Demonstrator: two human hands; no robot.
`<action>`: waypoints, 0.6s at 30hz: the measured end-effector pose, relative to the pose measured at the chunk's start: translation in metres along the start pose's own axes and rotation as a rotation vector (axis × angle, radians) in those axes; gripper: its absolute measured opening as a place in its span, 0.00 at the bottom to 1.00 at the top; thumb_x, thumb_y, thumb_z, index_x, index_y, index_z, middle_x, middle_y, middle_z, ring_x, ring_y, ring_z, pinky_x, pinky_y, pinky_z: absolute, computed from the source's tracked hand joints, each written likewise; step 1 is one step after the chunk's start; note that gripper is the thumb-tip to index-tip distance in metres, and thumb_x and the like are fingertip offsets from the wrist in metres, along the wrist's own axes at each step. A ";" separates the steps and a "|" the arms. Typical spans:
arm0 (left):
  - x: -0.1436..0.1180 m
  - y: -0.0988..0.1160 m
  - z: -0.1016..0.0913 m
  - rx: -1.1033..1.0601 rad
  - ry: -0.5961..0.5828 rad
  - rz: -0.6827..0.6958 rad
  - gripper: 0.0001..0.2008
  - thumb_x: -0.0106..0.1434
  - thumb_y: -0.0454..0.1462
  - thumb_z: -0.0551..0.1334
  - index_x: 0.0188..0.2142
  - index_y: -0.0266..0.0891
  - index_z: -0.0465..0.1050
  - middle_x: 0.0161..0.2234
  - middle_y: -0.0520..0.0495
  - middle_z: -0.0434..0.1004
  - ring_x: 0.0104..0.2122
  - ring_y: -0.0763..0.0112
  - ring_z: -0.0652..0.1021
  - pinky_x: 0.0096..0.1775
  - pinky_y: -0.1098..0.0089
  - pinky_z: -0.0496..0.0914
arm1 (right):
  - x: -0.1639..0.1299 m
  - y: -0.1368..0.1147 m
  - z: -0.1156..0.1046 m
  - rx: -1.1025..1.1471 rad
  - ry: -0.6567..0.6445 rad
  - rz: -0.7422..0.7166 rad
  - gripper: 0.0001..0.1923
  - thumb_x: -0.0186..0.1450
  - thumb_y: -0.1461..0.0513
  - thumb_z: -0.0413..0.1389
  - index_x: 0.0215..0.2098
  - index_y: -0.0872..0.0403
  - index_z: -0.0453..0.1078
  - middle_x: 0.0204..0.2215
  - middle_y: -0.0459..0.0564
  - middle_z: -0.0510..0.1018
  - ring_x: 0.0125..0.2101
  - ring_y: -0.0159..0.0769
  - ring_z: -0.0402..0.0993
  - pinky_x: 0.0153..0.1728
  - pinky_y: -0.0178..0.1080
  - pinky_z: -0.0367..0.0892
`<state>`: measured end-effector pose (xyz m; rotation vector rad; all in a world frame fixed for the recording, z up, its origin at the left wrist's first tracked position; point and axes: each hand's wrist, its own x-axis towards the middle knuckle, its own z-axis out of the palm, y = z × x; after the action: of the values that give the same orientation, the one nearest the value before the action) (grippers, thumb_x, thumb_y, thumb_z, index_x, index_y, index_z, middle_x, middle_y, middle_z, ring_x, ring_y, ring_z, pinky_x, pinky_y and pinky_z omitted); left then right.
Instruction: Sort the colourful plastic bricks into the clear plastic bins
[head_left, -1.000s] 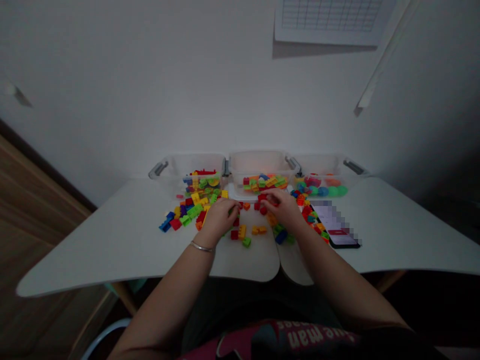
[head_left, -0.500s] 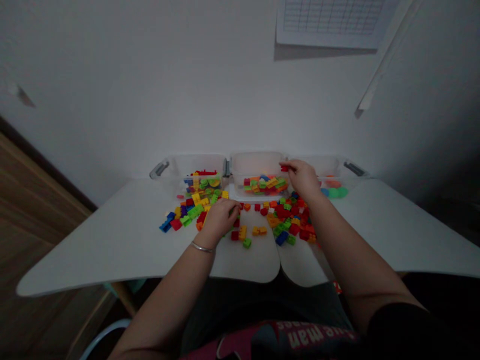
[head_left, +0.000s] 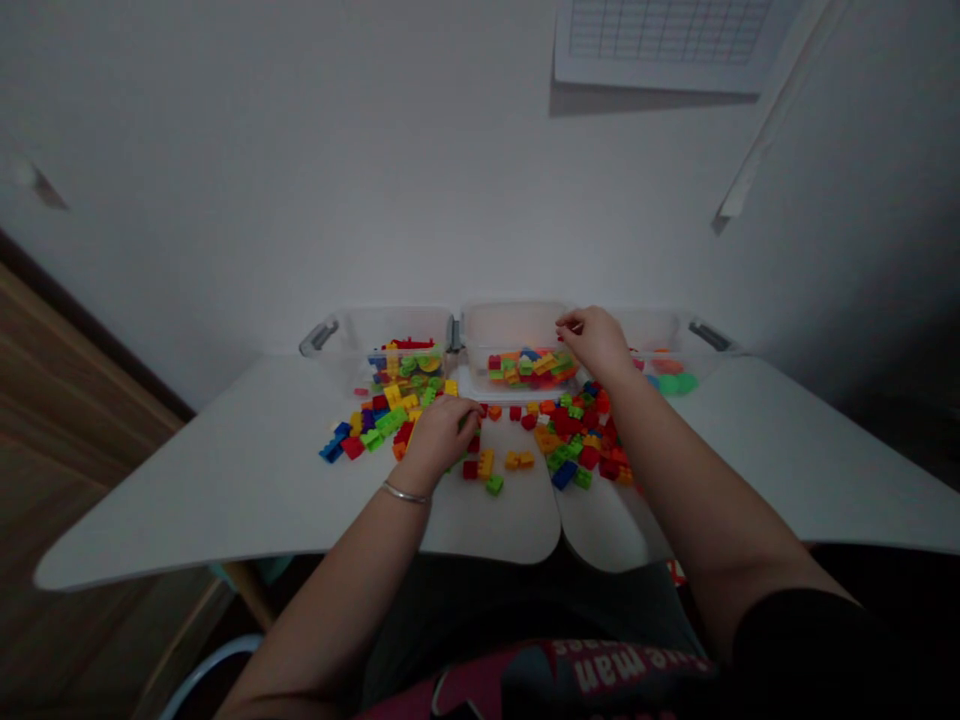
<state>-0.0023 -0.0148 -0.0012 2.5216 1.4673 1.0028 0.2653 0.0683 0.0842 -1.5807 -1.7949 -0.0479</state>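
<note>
1. The right hand [head_left: 596,340] hung over the middle clear plastic bin [head_left: 514,318], fingers slightly parted; the red brick pinched there half a second earlier no longer showed plainly, so it had probably dropped in.
2. The left hand [head_left: 442,435] had stayed put, loosely curled beside the left brick pile [head_left: 388,422]; whether it gripped anything couldn't be told.
3. Studded, blocky plastic also filled the right brick pile [head_left: 574,430], on the smooth white tabletop [head_left: 225,450].

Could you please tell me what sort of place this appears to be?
Most likely an indoor play or work corner: a white table stands against a wall, with clear plastic bins along its back and loose toy bricks spread in front of them.
</note>
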 end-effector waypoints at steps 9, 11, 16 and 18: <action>-0.001 -0.001 0.000 0.004 0.000 0.014 0.11 0.66 0.35 0.55 0.37 0.39 0.77 0.35 0.44 0.80 0.39 0.62 0.76 0.44 0.61 0.70 | 0.006 -0.009 0.000 -0.256 -0.200 -0.010 0.20 0.70 0.57 0.48 0.35 0.57 0.81 0.34 0.58 0.83 0.36 0.44 0.78 0.39 0.39 0.67; 0.000 -0.001 0.001 0.009 0.000 0.013 0.11 0.66 0.35 0.55 0.37 0.39 0.77 0.35 0.44 0.79 0.39 0.62 0.76 0.44 0.61 0.70 | 0.005 -0.009 0.000 -0.287 -0.212 -0.043 0.23 0.71 0.56 0.45 0.36 0.57 0.81 0.35 0.59 0.83 0.37 0.44 0.79 0.39 0.39 0.67; 0.000 -0.003 0.001 0.007 -0.002 0.033 0.10 0.66 0.35 0.55 0.36 0.39 0.76 0.34 0.45 0.79 0.38 0.62 0.76 0.43 0.62 0.70 | 0.003 -0.007 0.000 -0.230 -0.207 -0.045 0.20 0.71 0.57 0.47 0.38 0.56 0.80 0.35 0.56 0.84 0.37 0.41 0.78 0.39 0.37 0.66; 0.000 -0.004 0.001 -0.001 0.006 0.034 0.10 0.66 0.35 0.55 0.36 0.39 0.76 0.34 0.45 0.79 0.38 0.62 0.76 0.43 0.61 0.70 | 0.001 -0.006 -0.002 -0.129 -0.170 -0.049 0.17 0.69 0.58 0.49 0.39 0.55 0.80 0.36 0.55 0.84 0.37 0.41 0.78 0.39 0.38 0.67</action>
<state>-0.0048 -0.0130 -0.0031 2.5535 1.4290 1.0164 0.2610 0.0671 0.0887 -1.6731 -1.9972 -0.0547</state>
